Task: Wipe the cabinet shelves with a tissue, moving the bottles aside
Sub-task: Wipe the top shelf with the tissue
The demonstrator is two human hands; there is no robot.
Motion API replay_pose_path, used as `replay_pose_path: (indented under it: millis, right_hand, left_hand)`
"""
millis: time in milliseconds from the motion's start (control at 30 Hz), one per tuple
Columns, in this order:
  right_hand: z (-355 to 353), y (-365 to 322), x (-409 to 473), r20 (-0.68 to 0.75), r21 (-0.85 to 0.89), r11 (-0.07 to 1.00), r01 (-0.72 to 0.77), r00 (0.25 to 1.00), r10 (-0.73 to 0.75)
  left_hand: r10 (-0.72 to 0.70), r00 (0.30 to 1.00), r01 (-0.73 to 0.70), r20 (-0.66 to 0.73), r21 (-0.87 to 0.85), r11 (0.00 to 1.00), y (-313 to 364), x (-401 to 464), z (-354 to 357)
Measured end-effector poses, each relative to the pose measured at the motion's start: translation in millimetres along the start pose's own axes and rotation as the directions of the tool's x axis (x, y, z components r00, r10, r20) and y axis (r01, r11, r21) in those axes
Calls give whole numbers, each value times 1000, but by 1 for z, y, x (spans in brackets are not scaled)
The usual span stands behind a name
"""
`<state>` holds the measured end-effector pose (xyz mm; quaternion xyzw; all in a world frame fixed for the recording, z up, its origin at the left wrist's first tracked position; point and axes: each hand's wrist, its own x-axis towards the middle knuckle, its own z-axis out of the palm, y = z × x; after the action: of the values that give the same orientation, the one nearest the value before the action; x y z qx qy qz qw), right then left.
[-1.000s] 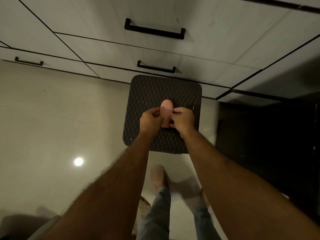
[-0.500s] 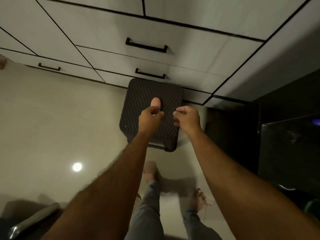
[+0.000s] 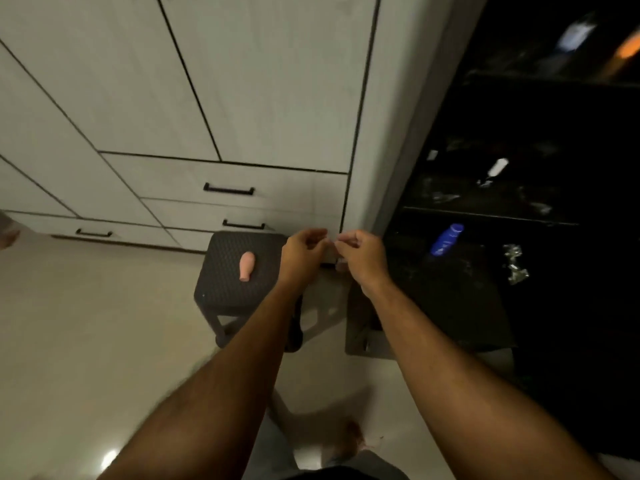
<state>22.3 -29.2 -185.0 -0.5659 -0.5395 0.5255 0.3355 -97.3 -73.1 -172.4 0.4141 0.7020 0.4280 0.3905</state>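
Note:
A small pink bottle point(image 3: 247, 266) lies on its side on the dark woven stool point(image 3: 225, 289), with no hand on it. My left hand point(image 3: 300, 254) and my right hand point(image 3: 363, 259) hover side by side over the stool's right edge, fingers curled and fingertips almost meeting. A small pale bit shows between the fingertips, too blurred to name. To the right stands the open dark cabinet point(image 3: 485, 216). A blue bottle point(image 3: 446, 239) lies on its lower shelf, and a white bottle point(image 3: 497, 168) lies on the shelf above.
Pale drawers with black handles point(image 3: 228, 189) face me behind the stool. A crumpled foil wrapper point(image 3: 516, 265) lies on the lower shelf right of the blue bottle. Blurred items point(image 3: 575, 32) sit high in the cabinet. My legs stand on the glossy floor point(image 3: 86, 323).
My left hand has let go of the pink bottle, which now lies on the stool. Both hands have shifted right, and my view has swung up and right to the dark cabinet.

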Motion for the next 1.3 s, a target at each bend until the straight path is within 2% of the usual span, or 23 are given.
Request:
replay_pose_path:
  millis: [133, 367, 567, 800, 933, 1067, 1167, 1300]
  right_hand:
    - [-63, -11, -26, -87, 26, 999, 25, 996, -22]
    - [-136, -2, -73, -279, 216, 976, -29, 956, 90]
    - [-170, 29, -107, -381, 197, 974, -113, 907, 182]
    - [-203, 100, -124, -352, 149, 946, -287, 879, 322]
    - [-221, 158, -125, -298, 11, 931, -365, 887, 352]
    - [-242, 224, -118, -165, -288, 873, -394, 918, 360]
    - [-255, 251, -106, -81, -526, 789, -317, 942, 324]
    - [-255, 276, -88, 38, -694, 700, -171, 961, 273]
  left_hand:
    - [52, 995, -52, 82, -6, 999, 42, -20, 31]
    - [138, 955, -149, 262, 25, 988, 67, -49, 79]
    - [86, 939, -111, 334, 56, 992, 48, -75, 104]
    - [-47, 929, -36, 366, 216, 976, -5, -105, 132]
    - [-96, 935, -33, 342, 353, 935, -37, -120, 154]
    - [-141, 930, -77, 339, 556, 828, -72, -131, 187]
    - [-118, 918, -163, 377, 634, 756, -96, -134, 216]
    - [-128, 878, -257, 460, 682, 685, -125, -129, 253]
